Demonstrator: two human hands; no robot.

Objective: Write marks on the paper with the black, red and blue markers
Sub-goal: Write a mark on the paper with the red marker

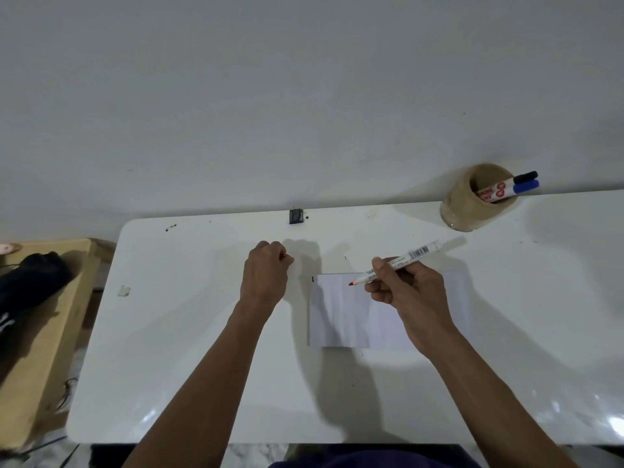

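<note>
Paper (341, 312) shows no marks we can see; right hand (410, 292) grips uncapped red marker (395, 263), left hand (266, 271) fisted, contents hidden.

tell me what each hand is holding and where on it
The right hand grips the uncapped red marker around the middle of its barrel. The left hand is fisted; whether it holds anything cannot be told.

The red marker (398, 261) carries a barcode near its back end and lines of small print along the barrel, too small to read. Red lettering on the markers in the cup (472, 201) is perhaps a brand, also illegible.
</note>
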